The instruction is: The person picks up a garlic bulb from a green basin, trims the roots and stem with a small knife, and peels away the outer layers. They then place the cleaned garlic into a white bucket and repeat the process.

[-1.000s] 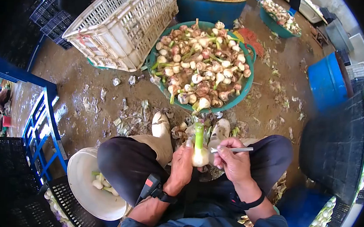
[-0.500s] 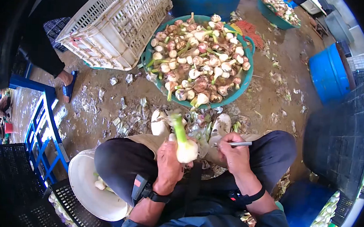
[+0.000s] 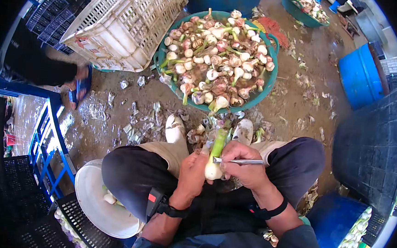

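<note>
Between my knees, my left hand (image 3: 191, 172) is closed around a garlic bulb (image 3: 212, 172) with a thick green stem pointing up and away from me. My right hand (image 3: 248, 171) grips a slim silver metal tool (image 3: 250, 162), and its tip meets the base of the stem. Any blade is too small to make out. The right fingers also touch the bulb's side. Beyond my boots, a green basin (image 3: 273, 78) holds a heap of garlic bulbs (image 3: 221, 56) with stems.
Left of my knee stands a white bucket (image 3: 86, 187) with a few bulbs inside. A white plastic crate (image 3: 126, 31) leans by the basin. Blue drums (image 3: 356, 77) and a black tub (image 3: 367, 149) stand right. Peelings litter the wet floor. Someone's sandalled foot (image 3: 82, 86) is at left.
My right hand has moved left with the metal tool, bringing it onto the garlic stem. My left hand has shifted slightly right with the bulb. The other person's foot has moved a little.
</note>
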The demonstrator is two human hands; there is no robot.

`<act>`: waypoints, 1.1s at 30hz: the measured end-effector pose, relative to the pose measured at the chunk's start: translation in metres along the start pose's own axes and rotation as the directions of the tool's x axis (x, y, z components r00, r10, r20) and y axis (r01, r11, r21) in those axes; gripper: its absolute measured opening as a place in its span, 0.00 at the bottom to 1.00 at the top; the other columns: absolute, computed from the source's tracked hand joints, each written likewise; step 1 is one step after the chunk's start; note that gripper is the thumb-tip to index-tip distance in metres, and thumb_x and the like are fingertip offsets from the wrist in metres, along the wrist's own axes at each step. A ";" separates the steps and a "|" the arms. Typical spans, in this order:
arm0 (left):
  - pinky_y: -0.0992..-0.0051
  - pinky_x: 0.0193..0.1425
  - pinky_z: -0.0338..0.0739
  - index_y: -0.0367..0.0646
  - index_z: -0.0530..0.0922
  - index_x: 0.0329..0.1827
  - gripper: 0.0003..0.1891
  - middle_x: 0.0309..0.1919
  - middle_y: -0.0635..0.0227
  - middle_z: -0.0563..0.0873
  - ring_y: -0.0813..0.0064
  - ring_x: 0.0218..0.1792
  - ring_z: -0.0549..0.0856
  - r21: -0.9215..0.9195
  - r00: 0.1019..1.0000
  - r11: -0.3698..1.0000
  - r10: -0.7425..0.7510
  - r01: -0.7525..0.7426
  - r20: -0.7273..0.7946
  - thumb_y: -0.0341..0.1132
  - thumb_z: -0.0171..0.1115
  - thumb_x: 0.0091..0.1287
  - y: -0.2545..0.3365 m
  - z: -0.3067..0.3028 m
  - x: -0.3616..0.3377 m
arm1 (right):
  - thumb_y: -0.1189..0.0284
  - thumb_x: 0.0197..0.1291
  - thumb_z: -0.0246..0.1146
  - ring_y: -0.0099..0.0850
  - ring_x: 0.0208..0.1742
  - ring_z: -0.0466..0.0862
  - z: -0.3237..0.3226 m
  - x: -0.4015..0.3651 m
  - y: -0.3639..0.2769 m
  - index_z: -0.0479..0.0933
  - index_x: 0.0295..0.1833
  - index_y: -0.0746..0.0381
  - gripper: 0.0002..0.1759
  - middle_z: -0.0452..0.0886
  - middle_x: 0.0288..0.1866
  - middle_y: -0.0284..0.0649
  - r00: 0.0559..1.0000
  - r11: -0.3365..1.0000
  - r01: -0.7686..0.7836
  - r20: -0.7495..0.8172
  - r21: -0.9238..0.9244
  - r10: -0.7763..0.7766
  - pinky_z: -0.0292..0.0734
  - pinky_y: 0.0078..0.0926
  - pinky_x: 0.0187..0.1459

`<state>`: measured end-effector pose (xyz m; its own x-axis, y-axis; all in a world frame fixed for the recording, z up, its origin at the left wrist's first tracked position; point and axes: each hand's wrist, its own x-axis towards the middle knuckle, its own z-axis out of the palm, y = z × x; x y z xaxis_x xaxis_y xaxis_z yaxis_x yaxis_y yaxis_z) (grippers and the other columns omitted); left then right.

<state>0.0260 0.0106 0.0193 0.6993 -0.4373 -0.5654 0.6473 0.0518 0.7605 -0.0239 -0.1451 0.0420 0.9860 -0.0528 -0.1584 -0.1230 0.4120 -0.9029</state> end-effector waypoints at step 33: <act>0.79 0.13 0.70 0.44 0.70 0.51 0.26 0.29 0.65 0.81 0.75 0.16 0.79 -0.348 0.912 0.853 -0.300 0.388 0.280 0.58 0.40 0.72 0.023 0.002 -0.007 | 0.68 0.63 0.64 0.17 0.28 0.74 0.004 -0.006 0.006 0.78 0.31 0.67 0.13 0.78 0.25 0.31 0.975 0.933 -0.125 -0.218 -0.336 0.052 0.67 0.21 0.29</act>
<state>0.0357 0.0127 0.0418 0.3586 -0.6657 -0.6544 0.9292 0.1874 0.3186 -0.0298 -0.1392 0.0394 0.9300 -0.2279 -0.2884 -0.2760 0.0853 -0.9574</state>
